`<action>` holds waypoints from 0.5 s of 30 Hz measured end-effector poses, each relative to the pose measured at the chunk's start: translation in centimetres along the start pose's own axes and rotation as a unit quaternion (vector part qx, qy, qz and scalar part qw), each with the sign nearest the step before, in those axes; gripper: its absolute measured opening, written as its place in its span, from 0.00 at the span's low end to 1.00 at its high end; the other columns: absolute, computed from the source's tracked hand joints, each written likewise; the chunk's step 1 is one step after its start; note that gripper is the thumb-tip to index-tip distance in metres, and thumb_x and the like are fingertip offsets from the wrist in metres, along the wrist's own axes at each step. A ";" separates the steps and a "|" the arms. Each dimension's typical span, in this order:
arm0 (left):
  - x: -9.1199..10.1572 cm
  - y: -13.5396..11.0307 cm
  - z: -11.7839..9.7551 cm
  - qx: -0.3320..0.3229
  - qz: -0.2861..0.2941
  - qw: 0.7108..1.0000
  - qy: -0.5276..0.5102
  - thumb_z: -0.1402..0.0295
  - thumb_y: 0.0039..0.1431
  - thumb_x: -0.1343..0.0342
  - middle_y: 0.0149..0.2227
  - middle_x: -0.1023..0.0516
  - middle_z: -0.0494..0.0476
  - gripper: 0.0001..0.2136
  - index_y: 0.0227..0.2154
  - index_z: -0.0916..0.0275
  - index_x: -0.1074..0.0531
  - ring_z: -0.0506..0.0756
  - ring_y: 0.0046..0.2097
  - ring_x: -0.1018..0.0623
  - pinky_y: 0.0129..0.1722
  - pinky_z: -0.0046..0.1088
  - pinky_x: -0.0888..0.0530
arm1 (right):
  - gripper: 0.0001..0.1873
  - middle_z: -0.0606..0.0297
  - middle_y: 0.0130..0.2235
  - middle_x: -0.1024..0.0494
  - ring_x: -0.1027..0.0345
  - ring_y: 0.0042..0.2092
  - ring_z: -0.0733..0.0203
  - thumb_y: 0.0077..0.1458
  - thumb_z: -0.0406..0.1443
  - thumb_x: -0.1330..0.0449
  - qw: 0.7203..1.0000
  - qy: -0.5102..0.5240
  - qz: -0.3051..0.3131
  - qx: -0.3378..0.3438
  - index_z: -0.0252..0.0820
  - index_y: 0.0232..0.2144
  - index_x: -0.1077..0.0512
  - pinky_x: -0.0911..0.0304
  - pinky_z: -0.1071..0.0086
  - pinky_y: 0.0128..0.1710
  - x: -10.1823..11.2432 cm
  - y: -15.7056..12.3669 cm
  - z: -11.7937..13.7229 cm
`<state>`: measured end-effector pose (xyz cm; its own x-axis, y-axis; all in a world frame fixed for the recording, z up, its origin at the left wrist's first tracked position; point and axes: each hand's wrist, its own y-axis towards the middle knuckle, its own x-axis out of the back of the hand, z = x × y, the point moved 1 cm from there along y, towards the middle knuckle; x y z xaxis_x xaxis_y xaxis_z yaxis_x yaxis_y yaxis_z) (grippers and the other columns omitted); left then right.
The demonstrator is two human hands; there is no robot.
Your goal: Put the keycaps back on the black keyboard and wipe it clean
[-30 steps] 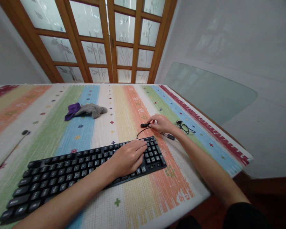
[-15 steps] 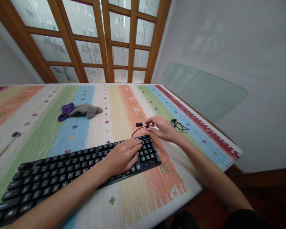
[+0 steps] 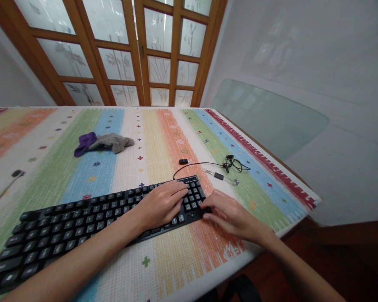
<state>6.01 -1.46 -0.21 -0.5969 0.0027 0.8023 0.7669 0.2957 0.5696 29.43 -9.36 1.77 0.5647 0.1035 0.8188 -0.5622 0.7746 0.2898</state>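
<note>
A black keyboard [image 3: 113,206] lies slantwise across the striped tablecloth. My left hand [image 3: 164,203] rests over its right half, fingers stretched out on the keys near the number pad. At the keyboard's right end is my right hand [image 3: 228,214], its index finger and thumb closed on the edge beside the number pad. The keyboard's black cable [image 3: 201,163] runs from the back edge to a loose coil [image 3: 236,164] on the right. Between the cable and my right hand lies a small dark piece with pale thin ends [image 3: 219,176].
A small black block [image 3: 183,161] sits behind the keyboard. Farther back lies a crumpled grey and purple cloth [image 3: 105,143]. At the left is a thin stick with a dark tip [image 3: 17,173]. The table's right edge [image 3: 290,180] runs beside a wall.
My right hand has come down and nearer, from beside the cable to the keyboard's right end. The small dark piece behind it now shows. My left hand has stayed on the keys.
</note>
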 end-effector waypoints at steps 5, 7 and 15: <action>0.0 0.0 0.0 -0.007 0.003 1.000 -0.001 0.77 0.62 0.51 0.49 0.22 0.68 0.13 0.48 0.71 0.29 0.60 0.53 0.23 0.54 0.42 0.24 | 0.09 0.60 0.39 0.25 0.33 0.41 0.58 0.64 0.32 0.44 0.999 -0.014 -0.044 0.008 0.41 0.46 0.31 0.33 0.63 0.41 -0.8 -0.2 0.1; 0.0 0.0 0.1 -0.006 0.002 1.000 -0.001 0.76 0.62 0.51 0.50 0.22 0.68 0.14 0.49 0.70 0.29 0.60 0.53 0.23 0.54 0.42 0.24 | 0.08 0.60 0.38 0.25 0.33 0.40 0.58 0.63 0.31 0.44 0.998 -0.018 -0.051 0.015 0.41 0.46 0.31 0.33 0.63 0.40 -1.0 -0.2 0.1; 0.0 0.0 0.1 -0.007 0.004 1.000 0.003 0.76 0.63 0.52 0.50 0.23 0.67 0.13 0.49 0.69 0.30 0.60 0.53 0.23 0.54 0.43 0.24 | 0.08 0.60 0.37 0.25 0.33 0.40 0.58 0.64 0.30 0.45 0.998 -0.013 -0.058 0.019 0.41 0.45 0.32 0.33 0.63 0.40 -1.2 -0.3 0.0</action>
<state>5.98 -1.40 -0.19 -0.5899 -0.0010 0.8075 0.7743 0.2830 0.5660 28.92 -9.74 0.66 0.6114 -0.0030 0.7913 -0.5167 0.7558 0.4021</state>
